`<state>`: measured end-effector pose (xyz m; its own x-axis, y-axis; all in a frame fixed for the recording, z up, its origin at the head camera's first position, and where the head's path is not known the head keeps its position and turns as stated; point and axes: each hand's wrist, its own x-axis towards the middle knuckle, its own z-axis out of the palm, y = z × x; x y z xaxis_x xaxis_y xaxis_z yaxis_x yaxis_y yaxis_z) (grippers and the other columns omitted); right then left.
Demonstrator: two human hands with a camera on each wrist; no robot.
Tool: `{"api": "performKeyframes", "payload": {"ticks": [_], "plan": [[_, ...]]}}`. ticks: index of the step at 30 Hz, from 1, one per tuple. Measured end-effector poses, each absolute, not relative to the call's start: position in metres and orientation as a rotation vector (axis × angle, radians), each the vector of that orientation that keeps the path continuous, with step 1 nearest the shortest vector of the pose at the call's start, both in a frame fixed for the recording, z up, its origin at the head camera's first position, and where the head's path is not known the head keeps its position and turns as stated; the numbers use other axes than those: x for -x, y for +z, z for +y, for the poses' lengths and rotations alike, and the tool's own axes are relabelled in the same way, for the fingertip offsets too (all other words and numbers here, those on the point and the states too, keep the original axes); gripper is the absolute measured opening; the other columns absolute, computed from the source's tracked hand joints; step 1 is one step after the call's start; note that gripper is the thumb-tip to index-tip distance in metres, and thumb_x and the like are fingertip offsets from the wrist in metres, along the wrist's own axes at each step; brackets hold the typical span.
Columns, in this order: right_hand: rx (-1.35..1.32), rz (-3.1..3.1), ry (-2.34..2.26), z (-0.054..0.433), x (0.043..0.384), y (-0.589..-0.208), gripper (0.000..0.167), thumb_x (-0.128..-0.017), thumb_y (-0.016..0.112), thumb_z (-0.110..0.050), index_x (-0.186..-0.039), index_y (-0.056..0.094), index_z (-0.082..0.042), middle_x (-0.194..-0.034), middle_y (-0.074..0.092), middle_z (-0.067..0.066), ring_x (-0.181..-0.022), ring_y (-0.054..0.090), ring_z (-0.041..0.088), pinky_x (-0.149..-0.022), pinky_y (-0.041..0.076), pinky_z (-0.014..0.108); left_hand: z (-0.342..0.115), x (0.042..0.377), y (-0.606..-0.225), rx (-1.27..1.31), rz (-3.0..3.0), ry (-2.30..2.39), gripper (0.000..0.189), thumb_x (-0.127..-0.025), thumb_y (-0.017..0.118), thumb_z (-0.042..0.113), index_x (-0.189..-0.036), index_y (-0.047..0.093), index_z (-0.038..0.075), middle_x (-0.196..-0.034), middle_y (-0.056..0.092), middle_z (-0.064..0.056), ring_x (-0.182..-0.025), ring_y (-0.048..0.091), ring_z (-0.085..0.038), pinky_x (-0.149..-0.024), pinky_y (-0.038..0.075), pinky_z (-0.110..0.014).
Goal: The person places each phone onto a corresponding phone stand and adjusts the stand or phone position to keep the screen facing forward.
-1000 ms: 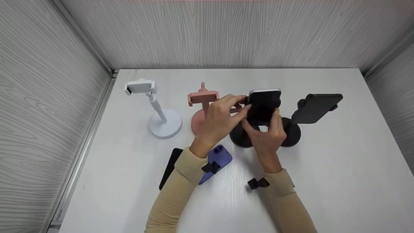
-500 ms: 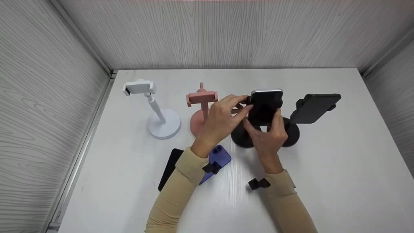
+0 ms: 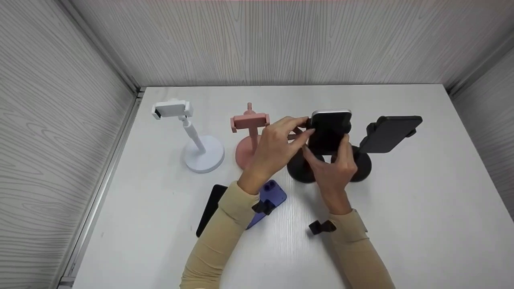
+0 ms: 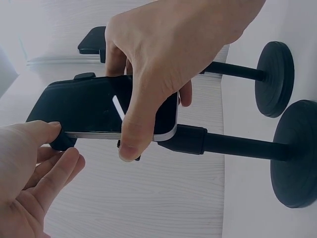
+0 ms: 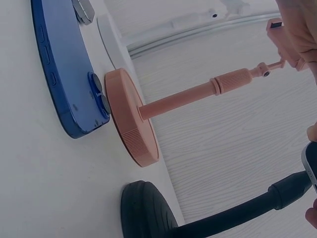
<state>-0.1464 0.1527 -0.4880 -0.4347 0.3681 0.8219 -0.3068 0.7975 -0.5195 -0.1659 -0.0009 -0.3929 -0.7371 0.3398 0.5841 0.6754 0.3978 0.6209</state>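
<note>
A black-screened smartphone with a silver edge [image 3: 330, 132] sits in the clamp of a black phone stand [image 4: 237, 145]. My right hand [image 3: 334, 170] grips its lower end, thumb on one long edge and fingers across on the other. At the phone's left edge my left hand [image 3: 275, 142] pinches the clamp's jaw between thumb and fingers. The left wrist view shows that black clamp end [image 4: 64, 142] between thumb and fingertips, with the thumb tip at the phone's edge. In the right wrist view only a corner of the phone [image 5: 311, 161] shows.
On the right, a second black stand [image 3: 361, 164] holds a dark phone [image 3: 391, 134]. Leftward stand a pink phone stand [image 3: 249, 120] and a white one [image 3: 204, 154]. A blue phone [image 3: 274, 193] and a black phone [image 3: 211, 208] lie on the table, partly under my left forearm.
The phone and both hands shift very slightly right in the view, then stay almost still. Both grips stay the same.
</note>
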Motion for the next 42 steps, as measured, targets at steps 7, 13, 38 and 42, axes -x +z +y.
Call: {"api": "performKeyframes", "payload": {"ticks": [7, 13, 38, 42], "plan": [[0.059, -1.877, 0.748, 0.154, 0.147, -0.488, 0.084, -0.067, 0.098, -0.028, -0.125, 0.063, 0.022, -0.102, 0.073, 0.034, -0.085, 0.075, 0.041, -0.073, 0.067, 0.053, 0.000, 0.166, -0.392, 0.878, -2.310, -1.271, 0.031, -0.100, 0.074, 0.017, -0.122, 0.074, -0.005, -0.113, 0.078, -0.017, -0.098, 0.078, -0.023, -0.086, 0.065, -0.020], [0.061, -1.881, 0.751, 0.154, 0.146, -0.488, 0.088, -0.067, 0.099, -0.031, -0.125, 0.062, 0.023, -0.105, 0.073, 0.035, -0.089, 0.076, 0.042, -0.076, 0.067, 0.053, 0.000, 0.166, -0.392, 0.870, -2.308, -1.282, 0.031, -0.100, 0.074, 0.017, -0.122, 0.074, -0.005, -0.112, 0.078, -0.017, -0.098, 0.078, -0.023, -0.085, 0.065, -0.022], [-0.010, -1.901, 0.788, 0.160, 0.141, -0.489, 0.096, -0.065, 0.103, -0.031, -0.132, 0.060, 0.021, -0.110, 0.075, 0.032, -0.096, 0.076, 0.041, -0.082, 0.066, 0.054, -0.031, 0.145, -0.400, 0.765, -2.251, -1.085, 0.045, -0.087, 0.087, 0.028, -0.122, 0.077, 0.003, -0.105, 0.082, -0.009, -0.090, 0.078, -0.020, -0.075, 0.065, -0.027], [-0.048, -1.907, 0.770, 0.165, 0.138, -0.486, 0.093, -0.066, 0.103, -0.030, -0.134, 0.061, 0.018, -0.106, 0.077, 0.028, -0.093, 0.077, 0.038, -0.080, 0.066, 0.051, -0.044, 0.144, -0.407, 0.751, -2.245, -1.038, 0.043, -0.088, 0.087, 0.031, -0.119, 0.078, 0.003, -0.104, 0.083, -0.009, -0.087, 0.078, -0.019, -0.075, 0.064, -0.028]]}}
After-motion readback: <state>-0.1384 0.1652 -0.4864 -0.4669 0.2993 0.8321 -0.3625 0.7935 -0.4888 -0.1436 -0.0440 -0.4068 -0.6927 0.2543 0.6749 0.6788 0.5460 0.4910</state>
